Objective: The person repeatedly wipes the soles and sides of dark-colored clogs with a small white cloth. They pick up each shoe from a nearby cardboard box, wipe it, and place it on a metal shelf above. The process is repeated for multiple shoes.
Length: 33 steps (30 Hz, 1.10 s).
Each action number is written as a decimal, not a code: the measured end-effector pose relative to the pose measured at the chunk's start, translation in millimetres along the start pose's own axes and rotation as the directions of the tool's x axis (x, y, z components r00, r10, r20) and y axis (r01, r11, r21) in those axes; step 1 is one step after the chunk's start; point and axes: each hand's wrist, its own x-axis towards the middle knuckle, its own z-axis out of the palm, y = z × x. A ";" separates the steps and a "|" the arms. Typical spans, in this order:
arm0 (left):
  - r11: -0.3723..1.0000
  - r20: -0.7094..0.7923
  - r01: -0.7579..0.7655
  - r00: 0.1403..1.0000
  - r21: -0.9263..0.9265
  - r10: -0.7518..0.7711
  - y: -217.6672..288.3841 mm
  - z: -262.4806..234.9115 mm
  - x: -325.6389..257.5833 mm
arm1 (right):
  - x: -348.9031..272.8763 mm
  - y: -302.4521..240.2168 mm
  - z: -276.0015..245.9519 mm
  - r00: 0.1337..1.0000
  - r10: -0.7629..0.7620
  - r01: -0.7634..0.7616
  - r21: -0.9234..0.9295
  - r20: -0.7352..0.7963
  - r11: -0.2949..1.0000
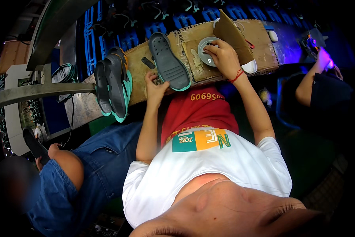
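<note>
A dark grey shoe sole (167,59) with a teal edge lies on the cardboard-covered bench in front of me, small round holes in its far half. My left hand (156,87) is at the near left side of this sole, fingers and thumb apart, the thumb by its edge. My right hand (224,59) reaches over a small round bowl (209,41), its fingertips pinched together inside the rim. Whatever those fingertips hold is too small to make out. A short dark strip (147,62) lies left of the sole.
More grey and teal soles (116,85) stand at the left, by a metal bar (47,91). An upright cardboard piece (234,35) stands behind my right hand. Blue racks (183,20) line the bench's far side. Co-workers sit left and right; one's hand (323,59) is under purple light.
</note>
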 end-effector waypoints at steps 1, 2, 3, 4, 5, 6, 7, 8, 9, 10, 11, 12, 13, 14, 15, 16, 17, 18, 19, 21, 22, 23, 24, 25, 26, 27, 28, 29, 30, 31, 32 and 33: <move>0.982 0.111 0.126 0.988 -0.141 -0.111 -0.2 -13.6 4.7 | 0.2 0.8 0.7 1.000 -0.003 0.003 0.003 0.005 1.000; 0.928 0.234 0.262 0.951 -0.264 -0.202 -0.5 -25.6 9.1 | 0.2 1.8 1.0 1.000 -0.007 0.007 0.006 0.010 1.000; 0.841 0.360 0.401 0.893 -0.363 -0.270 -0.7 -32.2 10.2 | 0.6 2.1 2.5 1.000 -0.004 0.004 0.012 0.009 1.000; 0.855 0.354 0.362 0.907 -0.372 -0.230 -0.6 -34.2 7.5 | 1.0 2.6 3.5 1.000 -0.002 0.002 0.018 0.008 1.000; 0.886 0.293 0.319 0.930 -0.336 -0.224 -3.6 -33.4 7.7 | 1.2 3.2 4.0 1.000 0.000 0.000 0.024 0.007 1.000; 0.913 0.225 0.277 0.950 -0.299 -0.215 -8.7 -31.5 7.2 | 1.4 2.5 4.4 1.000 0.003 -0.003 0.026 0.012 1.000; 0.937 0.153 0.234 0.968 -0.258 -0.200 -10.1 -28.3 5.9 | 1.5 2.5 4.9 1.000 0.002 -0.003 0.031 0.015 1.000; 0.966 0.111 0.146 0.986 -0.212 -0.125 -11.6 -21.4 3.2 | 1.4 3.0 4.7 1.000 0.001 -0.002 0.037 0.019 0.999; 0.986 0.066 0.058 0.997 -0.156 -0.048 -9.2 -15.0 -1.6 | 1.2 3.5 5.0 1.000 -0.006 0.006 0.029 0.019 1.000; 0.980 0.102 0.076 0.993 -0.185 -0.058 -7.6 -14.0 -5.1 | 0.4 4.0 5.5 1.000 0.000 -0.001 0.038 0.028 0.999; 0.999 0.100 -0.035 0.994 -0.033 0.038 -22.6 -15.5 -1.2 | -0.2 4.2 6.0 0.999 0.005 -0.007 0.047 0.038 0.999; 0.983 0.077 -0.112 0.992 0.144 0.102 -5.9 -12.7 -10.1 | -0.5 4.6 5.1 0.999 0.006 -0.008 0.057 0.044 0.998; 0.931 0.066 -0.179 0.984 0.317 0.166 17.3 -11.4 -20.8 | -0.2 3.0 4.1 0.999 0.016 -0.018 0.058 0.039 0.998; 0.814 -0.048 -0.280 0.935 0.509 0.352 26.5 -16.8 -27.6 | 0.2 0.1 1.4 0.999 0.018 -0.020 0.046 0.044 0.999; 0.647 -0.115 -0.320 0.836 0.692 0.537 34.4 -25.1 -33.4 | 1.2 -2.5 -1.4 0.999 0.020 -0.022 0.036 0.047 0.999; 0.446 -0.124 -0.301 0.699 0.843 0.705 37.4 -34.2 -36.1 | 1.0 -4.6 -3.8 0.999 0.030 -0.032 0.043 0.038 0.999; 0.508 -0.221 -0.282 0.658 0.814 0.720 36.8 -46.9 -36.8 | 0.8 -6.8 -5.8 0.999 0.042 -0.043 0.050 0.029 0.998; 0.494 -0.270 -0.222 0.619 0.841 0.737 35.2 -60.6 -39.8 | 0.2 -9.2 -7.1 0.998 0.052 -0.053 0.053 0.018 0.997; 0.479 -0.312 -0.158 0.579 0.863 0.754 33.9 -74.4 -42.9 | -0.3 -9.8 -7.7 0.998 0.051 -0.052 0.052 0.021 0.997; 0.465 -0.391 0.042 0.612 0.884 0.688 13.5 -107.5 -47.2 | -0.9 -10.9 -7.9 0.998 0.052 -0.053 0.046 0.027 0.998; 0.553 -0.484 0.126 0.665 0.823 0.569 6.0 -120.6 -49.1 | -0.8 -11.3 -8.0 0.999 0.048 -0.049 0.049 0.026 0.998; 0.622 -0.522 0.171 0.730 0.764 0.440 -6.3 -140.3 -48.9 | -0.9 -11.7 -8.7 0.999 0.045 -0.046 0.052 0.026 0.998; 0.718 -0.544 0.181 0.779 0.672 0.313 -17.7 -158.3 -47.7 | -1.5 -12.0 -8.9 0.999 0.043 -0.044 0.055 0.027 0.998; 0.800 -0.542 0.197 0.820 0.567 0.183 -19.9 -167.3 -46.1 | -2.2 -11.7 -8.9 0.999 0.042 -0.043 0.059 0.025 0.997; 0.844 -0.555 0.187 0.819 0.503 0.149 -22.6 -173.2 -46.3 | -3.1 -11.5 -8.3 0.999 0.042 -0.043 0.063 0.024 0.997; 0.883 -0.562 0.175 0.819 0.435 0.115 -20.5 -174.1 -46.2 | -3.7 -10.6 -8.9 0.999 0.043 -0.044 0.062 0.021 0.997; 0.917 -0.565 0.162 0.821 0.364 0.079 -18.8 -173.5 -46.3 | -4.0 -10.5 -9.8 0.999 0.044 -0.046 0.058 0.029 0.997; 0.959 -0.549 0.135 0.836 0.249 0.025 -18.2 -172.2 -45.8 | -4.1 -11.0 -10.5 0.998 0.046 -0.048 0.053 0.036 0.997; 0.986 -0.527 0.111 0.849 0.127 -0.028 -17.7 -170.9 -47.1 | -4.0 -11.9 -11.6 0.998 0.045 -0.047 0.051 0.045 0.998; 0.996 -0.498 0.091 0.864 0.005 -0.076 -6.9 -164.4 -48.7 | -4.4 -11.9 -11.2 0.998 0.050 -0.052 0.053 0.039 0.997; 0.979 -0.413 0.144 0.890 -0.147 -0.193 4.1 -154.4 -52.3 | -4.7 -11.8 -10.6 0.998 0.055 -0.056 0.056 0.034 0.997; 0.978 -0.320 0.186 0.924 -0.097 -0.207 5.6 -153.1 -52.2 | -4.3 -12.6 -10.0 0.998 0.056 -0.058 0.064 0.030 0.996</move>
